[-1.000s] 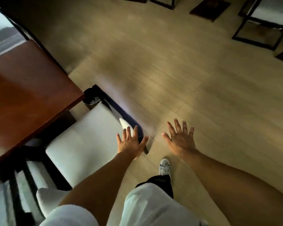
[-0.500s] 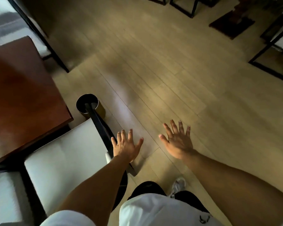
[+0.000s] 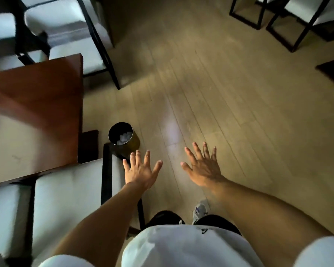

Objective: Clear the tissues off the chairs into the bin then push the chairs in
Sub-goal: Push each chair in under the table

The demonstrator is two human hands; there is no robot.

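Okay, glossy reddish wood table [image 3: 37, 105] far left, padded white chair [image 3: 66, 199] with black frame tucked under it, round dark bin [image 3: 121, 136] holding crumpled white tissues [image 3: 124, 139]. Left hand [image 3: 141, 173] spread flat, empty, over chair edge; right hand [image 3: 203, 169] splayed, empty, above plank floor [image 3: 239, 112].

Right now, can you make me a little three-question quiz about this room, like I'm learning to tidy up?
1. True or false: the bin on the floor has white tissues inside it.
2. Which hand is over the chair's dark frame edge? A) left hand B) right hand
3. Fill in: both hands hold ____.

Key
1. True: crumpled white tissues show in the bin.
2. A: the left hand is over the edge of the near chair; the right hand is over bare floor.
3. Nothing: all fingers are spread.
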